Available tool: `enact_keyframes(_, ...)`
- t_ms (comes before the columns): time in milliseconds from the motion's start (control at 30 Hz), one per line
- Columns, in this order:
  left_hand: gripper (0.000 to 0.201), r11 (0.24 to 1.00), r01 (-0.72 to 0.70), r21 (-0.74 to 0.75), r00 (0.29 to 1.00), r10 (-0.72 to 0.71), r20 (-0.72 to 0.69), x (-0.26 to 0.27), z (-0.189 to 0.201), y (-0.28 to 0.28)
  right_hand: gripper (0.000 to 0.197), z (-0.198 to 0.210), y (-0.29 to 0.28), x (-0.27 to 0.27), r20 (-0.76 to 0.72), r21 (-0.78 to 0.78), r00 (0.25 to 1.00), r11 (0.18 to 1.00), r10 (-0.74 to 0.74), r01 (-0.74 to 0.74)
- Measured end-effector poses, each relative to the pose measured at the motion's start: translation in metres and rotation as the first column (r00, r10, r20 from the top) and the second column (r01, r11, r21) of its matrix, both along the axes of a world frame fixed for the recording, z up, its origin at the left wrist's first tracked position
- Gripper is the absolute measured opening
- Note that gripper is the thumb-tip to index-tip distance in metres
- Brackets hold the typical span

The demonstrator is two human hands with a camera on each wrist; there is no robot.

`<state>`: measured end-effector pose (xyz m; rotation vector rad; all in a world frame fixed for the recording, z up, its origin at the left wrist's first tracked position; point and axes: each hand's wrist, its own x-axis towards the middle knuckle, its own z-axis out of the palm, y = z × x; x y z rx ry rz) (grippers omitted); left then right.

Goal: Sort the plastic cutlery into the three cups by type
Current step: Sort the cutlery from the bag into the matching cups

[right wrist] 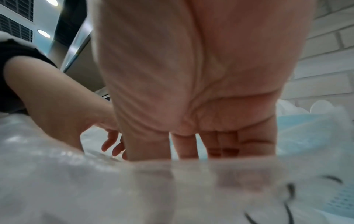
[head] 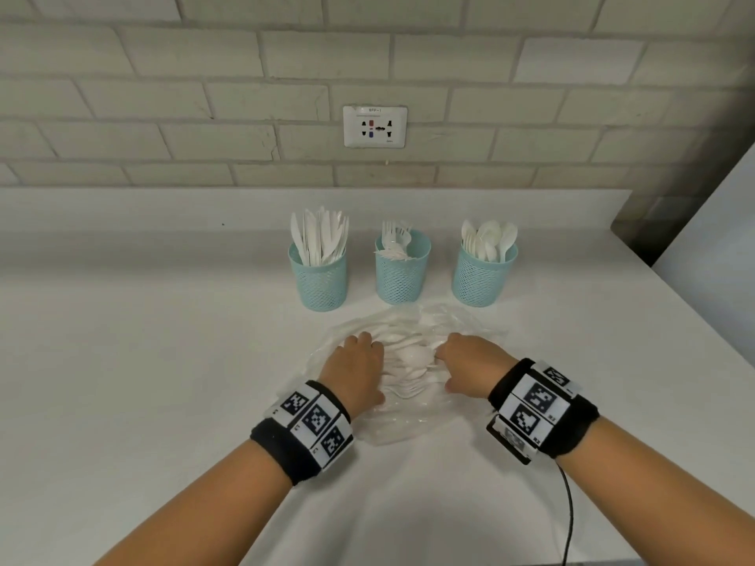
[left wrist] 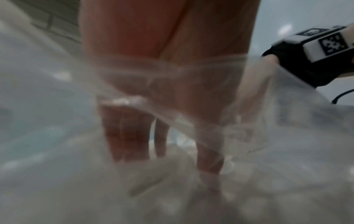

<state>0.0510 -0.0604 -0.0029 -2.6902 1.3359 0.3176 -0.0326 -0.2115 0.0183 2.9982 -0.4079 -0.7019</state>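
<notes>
Three teal mesh cups stand in a row: the left cup [head: 319, 279] holds knives, the middle cup [head: 402, 271] forks, the right cup [head: 484, 279] spoons. In front of them a clear plastic bag [head: 392, 426] lies open on the white counter, with a pile of white cutlery [head: 408, 359] in it. My left hand [head: 359, 361] reaches into the pile from the left, fingers [left wrist: 130, 136] fairly straight behind the bag's film. My right hand [head: 461, 357] reaches in from the right, fingers [right wrist: 186, 145] straight, their tips hidden by a bag fold. I see nothing gripped.
A brick wall with a socket plate [head: 375, 126] rises behind a raised ledge. The counter's right edge [head: 694, 316] runs diagonally close to the spoon cup. A black cable [head: 568, 508] trails from my right wristband.
</notes>
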Motion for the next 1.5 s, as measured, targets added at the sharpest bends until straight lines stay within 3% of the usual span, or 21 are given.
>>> enact_keyframes(300, 0.060, 0.999, -0.041, -0.005, 0.998, 0.042, 0.044, 0.005, -0.010, -0.005, 0.055, -0.011, -0.009, -0.003, 0.089, 0.008, 0.995, 0.999, -0.042, 0.042)
enact_keyframes(433, 0.054, 0.999, -0.039, 0.024, 0.999, 0.039, -0.004, 0.010, -0.010, -0.006, 0.071, -0.005, -0.011, -0.002, 0.151, 0.177, 0.976, 0.976, -0.157, 0.130)
enact_keyframes(500, 0.050, 0.999, -0.037, 0.006, 0.997, 0.037, -0.073, 0.013, -0.009, -0.006, 0.068, -0.001, -0.014, 0.001, 0.190, 0.254, 0.958, 0.953, -0.216, 0.165)
enact_keyframes(600, 0.049, 0.998, -0.050, -0.030, 0.985, 0.044, -0.170, 0.014, -0.011, -0.007, 0.048, 0.000, -0.018, 0.005, 0.163, 0.175, 0.972, 0.975, -0.168, 0.139)
enact_keyframes(700, 0.055, 0.996, -0.049, -0.074, 0.979, 0.033, -0.201, 0.013, -0.013, -0.006, 0.047, -0.004, -0.020, 0.009, 0.126, 0.104, 0.983, 0.987, -0.133, 0.120)
enact_keyframes(867, 0.060, 0.990, -0.042, -0.133, 0.973, 0.011, -0.231, 0.015, -0.017, -0.005, 0.034, -0.004, -0.019, 0.017, 0.184, -0.016, 0.977, 0.994, -0.104, 0.109)
enact_keyframes(1100, 0.082, 0.987, -0.040, -0.153, 0.970, 0.002, -0.244, 0.015, -0.021, -0.007, 0.060, -0.016, -0.024, 0.024, 0.182, 0.069, 0.971, 0.987, -0.156, 0.145)
enact_keyframes(1267, 0.083, 0.987, 0.004, -0.161, 0.967, -0.045, -0.249, 0.016, -0.020, -0.006, 0.055, -0.016, -0.024, 0.028, 0.188, 0.044, 0.969, 0.987, -0.163, 0.157)
enact_keyframes(1400, 0.078, 0.987, 0.043, -0.156, 0.956, -0.086, -0.280, 0.018, -0.018, -0.005, 0.061, -0.018, -0.025, 0.028, 0.222, 0.061, 0.957, 0.982, -0.188, 0.178)
enact_keyframes(1500, 0.086, 0.992, 0.055, -0.116, 0.942, -0.090, -0.322, 0.019, -0.016, -0.005, 0.068, -0.018, -0.026, 0.029, 0.205, 0.051, 0.963, 0.985, -0.173, 0.166)
